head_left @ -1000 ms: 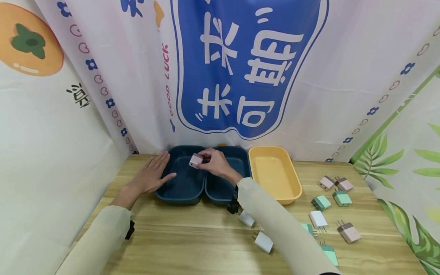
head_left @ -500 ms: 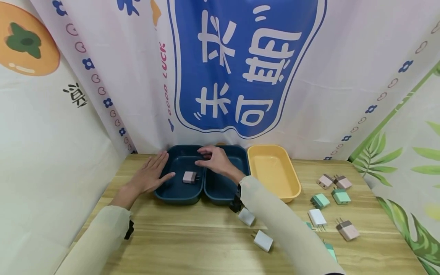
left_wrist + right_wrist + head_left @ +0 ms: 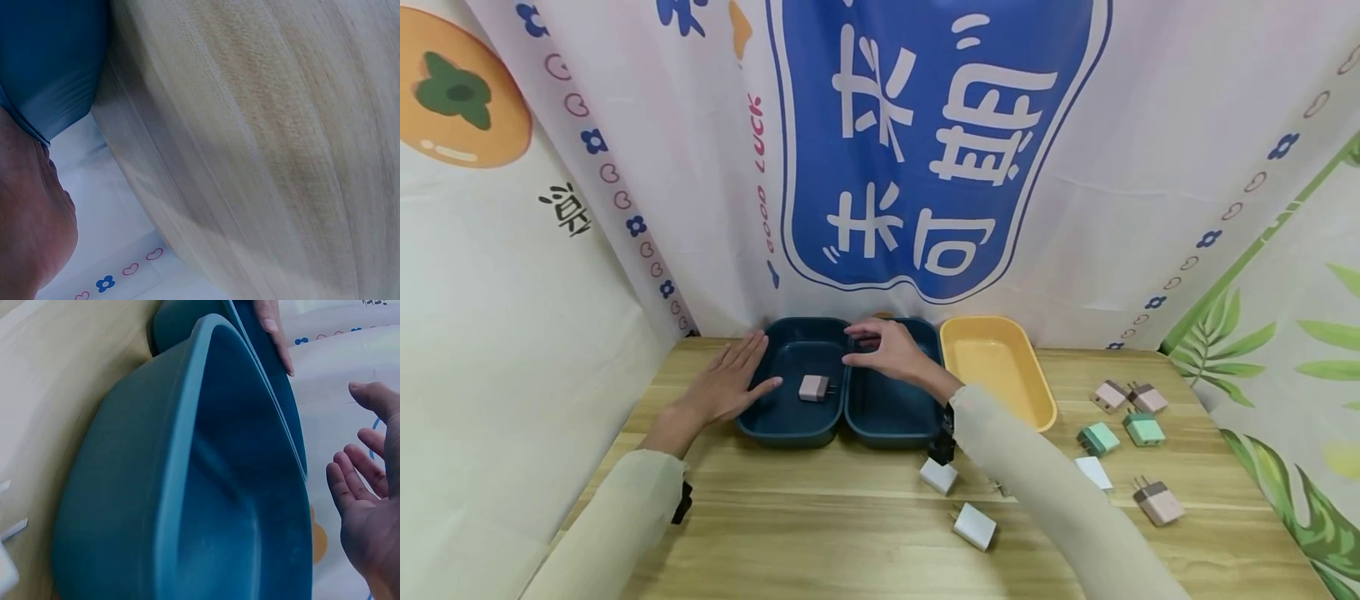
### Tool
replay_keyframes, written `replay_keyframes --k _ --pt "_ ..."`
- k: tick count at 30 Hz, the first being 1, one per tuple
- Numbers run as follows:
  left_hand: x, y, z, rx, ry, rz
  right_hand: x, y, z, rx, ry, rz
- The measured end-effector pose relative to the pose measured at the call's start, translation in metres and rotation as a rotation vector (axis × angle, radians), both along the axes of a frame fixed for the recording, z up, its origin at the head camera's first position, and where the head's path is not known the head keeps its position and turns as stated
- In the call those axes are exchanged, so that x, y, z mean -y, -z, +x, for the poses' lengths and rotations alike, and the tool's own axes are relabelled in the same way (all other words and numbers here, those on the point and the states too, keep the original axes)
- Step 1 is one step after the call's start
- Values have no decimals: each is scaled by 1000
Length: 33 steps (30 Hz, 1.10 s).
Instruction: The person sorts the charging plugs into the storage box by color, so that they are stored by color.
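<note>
A pink and brown plug charger [image 3: 814, 387] lies in the left dark blue tray [image 3: 790, 437], its prongs toward the right wall. My left hand [image 3: 722, 392] rests with straight fingers along that tray's left rim, its thumb reaching over the inside. Above the middle dark blue tray [image 3: 891, 437] hovers my right hand [image 3: 891, 352], fingers loosely bent and holding nothing. In the right wrist view the right hand [image 3: 372, 487] shows a gap between thumb and fingers. The left wrist view catches only part of the left hand [image 3: 31, 212] against the blue tray wall [image 3: 56, 62].
A yellow tray [image 3: 1000, 375] stands right of the blue ones. Two white chargers, one nearer [image 3: 974, 527] and one by the tray [image 3: 938, 476], lie in front. Pink chargers [image 3: 1159, 502], green chargers [image 3: 1099, 438] and a white charger [image 3: 1093, 472] are spread on the right. A printed curtain [image 3: 1075, 250] hangs behind.
The right hand let go of the pink charger, which dropped into the left blue tray, then moved right over the middle tray. The left hand stayed on the rim.
</note>
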<state>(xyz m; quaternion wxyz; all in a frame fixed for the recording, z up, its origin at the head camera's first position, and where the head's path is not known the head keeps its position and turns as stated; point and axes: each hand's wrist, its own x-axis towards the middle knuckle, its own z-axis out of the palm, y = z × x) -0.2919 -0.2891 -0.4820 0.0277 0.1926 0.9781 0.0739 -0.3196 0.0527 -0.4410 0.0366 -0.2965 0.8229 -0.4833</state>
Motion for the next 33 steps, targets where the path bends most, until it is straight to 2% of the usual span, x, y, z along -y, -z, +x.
replay_keyframes --k 16,26,33 --pt "-2 -3 1 -5 2 -9 -37 -20 22 -39 -68 82" --pt "-2 0 2 -13 5 -17 -59 -23 38 -98 -146 81" --pt "-1 0 0 -9 2 -21 -74 -29 49 -91 -161 84"
